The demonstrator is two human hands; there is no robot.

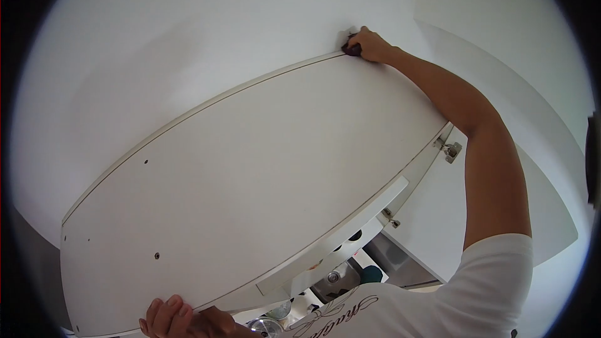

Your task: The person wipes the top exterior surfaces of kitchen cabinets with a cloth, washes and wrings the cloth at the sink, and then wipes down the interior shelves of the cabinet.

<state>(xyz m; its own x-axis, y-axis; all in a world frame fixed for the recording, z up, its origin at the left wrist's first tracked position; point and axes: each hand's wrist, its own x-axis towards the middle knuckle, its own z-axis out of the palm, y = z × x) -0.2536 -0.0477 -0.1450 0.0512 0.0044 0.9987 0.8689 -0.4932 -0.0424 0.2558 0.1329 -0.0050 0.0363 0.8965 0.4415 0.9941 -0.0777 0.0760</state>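
Observation:
A long white cabinet panel [250, 169] fills the middle of the view, with thin dark lines along its edges and a few small holes at the left. My right hand [370, 45] reaches to its far edge, where the panel meets the white wall. The fingers there are closed on a dark cloth [352, 46], bunched up and pressed at that edge. At the bottom left, my left hand [172, 318] grips the panel's near edge, its fingertips curled over onto the white surface.
An open white door [426, 213] hangs at the right on metal hinges [451, 150]. Far below are a metal sink [335, 285], a dark green round thing [372, 275] and a clear round dish or lid [265, 326]. A white wall [219, 25] rises behind the panel.

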